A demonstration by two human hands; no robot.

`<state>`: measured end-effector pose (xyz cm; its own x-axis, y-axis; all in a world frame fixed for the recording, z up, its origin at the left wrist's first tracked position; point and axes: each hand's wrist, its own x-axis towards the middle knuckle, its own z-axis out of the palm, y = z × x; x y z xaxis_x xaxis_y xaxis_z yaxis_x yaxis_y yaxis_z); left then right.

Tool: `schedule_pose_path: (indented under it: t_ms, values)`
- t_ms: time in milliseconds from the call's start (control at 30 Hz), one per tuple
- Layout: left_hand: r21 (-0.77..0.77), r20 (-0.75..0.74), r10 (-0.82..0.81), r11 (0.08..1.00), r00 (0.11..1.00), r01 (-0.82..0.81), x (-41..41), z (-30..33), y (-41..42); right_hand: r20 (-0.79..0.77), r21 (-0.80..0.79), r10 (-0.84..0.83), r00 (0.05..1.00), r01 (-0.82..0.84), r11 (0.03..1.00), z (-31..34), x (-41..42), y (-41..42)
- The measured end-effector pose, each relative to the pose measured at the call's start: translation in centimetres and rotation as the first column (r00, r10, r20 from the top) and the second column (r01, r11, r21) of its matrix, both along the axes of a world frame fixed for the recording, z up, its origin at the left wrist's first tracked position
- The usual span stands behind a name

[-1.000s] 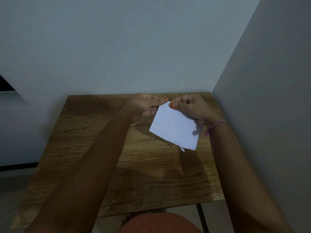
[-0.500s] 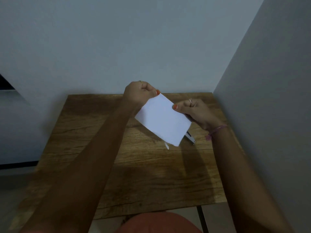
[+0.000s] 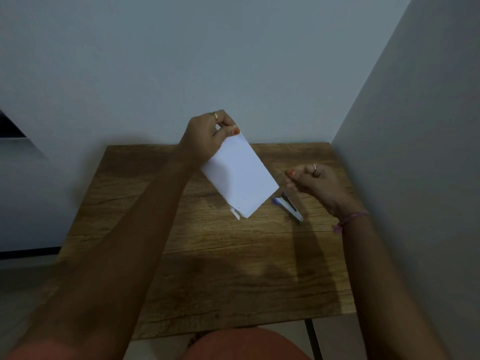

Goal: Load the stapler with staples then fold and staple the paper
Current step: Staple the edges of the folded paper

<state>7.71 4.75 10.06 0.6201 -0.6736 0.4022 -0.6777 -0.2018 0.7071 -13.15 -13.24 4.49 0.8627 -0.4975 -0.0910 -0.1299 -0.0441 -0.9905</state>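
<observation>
Two hands are raised over the desk (image 3: 181, 268), and only one of them holds anything. The left hand (image 3: 207, 139) is lifted above the far edge of the desk, its thumb and curled fingers pinching the top corner of the folded paper (image 3: 240, 178). From that grip the paper hangs tilted, running down and to the right, with its lower corner close above the desk and a small flap of an inner sheet sticking out at the bottom. The right hand (image 3: 314, 185) is apart from the paper, just off its right edge, with nothing in it; its fingers are curled in and the thumb lies against them. The stapler (image 3: 289, 206) lies flat on the desk, below and between the paper's right corner and the right hand, touching neither. It is slim, silver with a blue end, and points toward the near right. A ring shows on each hand, and a pink band (image 3: 349, 220) circles the right wrist. Grey walls close in behind and to the right of the desk.
</observation>
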Motion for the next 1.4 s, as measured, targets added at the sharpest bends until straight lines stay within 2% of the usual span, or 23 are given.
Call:
schedule_pose_path:
  t_ms: [167, 267, 433, 500, 533, 567, 600, 633, 667, 733, 800, 867, 933, 1033, 1133, 1267, 1400]
  values:
    - [0.015, -0.019, -0.108, 0.994, 0.994, 0.108, -0.3, -0.3, -0.7, -0.018, -0.048, 0.157, 0.987, -0.158, 0.986, 1.8, 2.8, 1.9]
    - [0.039, -0.033, -0.148, 0.988, 0.988, 0.149, -0.5, -0.4, -1.0, -0.022, -0.017, 0.223, 0.974, -0.224, 0.975, 2.5, 3.9, 2.6]
    - [0.139, -0.013, -0.235, 0.962, 0.972, 0.234, -0.1, 0.3, -0.8, -0.084, -0.014, 0.242, 0.967, -0.244, 0.970, 2.9, 4.0, 2.6]
    - [0.117, -0.048, -0.188, 0.974, 0.981, 0.193, 0.1, 0.4, -0.7, -0.092, -0.021, 0.224, 0.970, -0.226, 0.974, 2.9, 3.9, 2.6]
    - [0.024, -0.136, -0.135, 0.990, 0.981, 0.140, 0.1, 0.2, -0.5, -0.082, -0.015, 0.196, 0.977, -0.198, 0.980, 2.9, 3.8, 2.6]
    - [-0.122, -0.297, -0.084, 0.991, 0.951, 0.049, 0.0, 0.1, -0.3, -0.055, 0.006, 0.155, 0.986, -0.155, 0.988, 3.0, 3.7, 2.6]
    - [-0.258, -0.460, -0.048, 0.962, 0.887, -0.082, -0.1, -0.3, -0.2, -0.010, 0.050, 0.100, 0.995, -0.099, 0.994, 3.1, 3.7, 2.6]
    - [-0.330, -0.595, -0.015, 0.916, 0.804, -0.227, -0.2, -0.8, 0.0, 0.044, 0.111, 0.033, 0.998, -0.038, 0.993, 3.0, 3.7, 2.7]
    - [-0.341, -0.697, 0.010, 0.875, 0.717, -0.344, -0.4, -1.5, 0.2, 0.095, 0.187, -0.041, 0.995, 0.022, 0.982, 3.0, 3.7, 2.9]
    - [-0.305, -0.810, 0.023, 0.837, 0.586, -0.453, -1.7, -3.5, 0.7, 0.161, 0.312, -0.188, 0.969, 0.131, 0.941, 2.9, 3.7, 3.3]
    - [-0.291, -0.837, 0.008, 0.840, 0.547, -0.457, -3.8, -5.4, 1.1, 0.185, 0.358, -0.286, 0.940, 0.206, 0.911, 2.7, 3.9, 3.8]
    - [-0.354, -0.810, -0.061, 0.844, 0.584, -0.403, -6.3, -6.5, 1.2, 0.198, 0.367, -0.337, 0.920, 0.250, 0.896, 2.6, 4.2, 4.4]
    - [-0.442, -0.728, -0.145, 0.847, 0.670, -0.297, -8.4, -7.1, 0.9, 0.204, 0.379, -0.374, 0.905, 0.279, 0.882, 2.4, 4.4, 4.8]
    - [-0.472, -0.628, -0.171, 0.859, 0.759, -0.197, -9.8, -6.5, 0.1, 0.231, 0.388, -0.381, 0.895, 0.275, 0.880, 2.3, 4.6, 5.5]
    - [-0.475, -0.621, -0.168, 0.857, 0.766, -0.197, -9.1, -5.8, -0.1, 0.231, 0.375, -0.346, 0.909, 0.245, 0.894, 2.2, 4.6, 6.0]
    - [-0.322, -0.690, -0.061, 0.918, 0.721, -0.230, -8.1, -5.6, 0.5, 0.180, 0.329, -0.305, 0.935, 0.235, 0.915, 2.4, 4.1, 5.3]
    - [-0.305, -0.723, -0.097, 0.933, 0.684, -0.190, -7.9, -5.4, 1.3, 0.165, 0.408, -0.403, 0.900, 0.310, 0.859, 3.1, 3.4, 2.6]
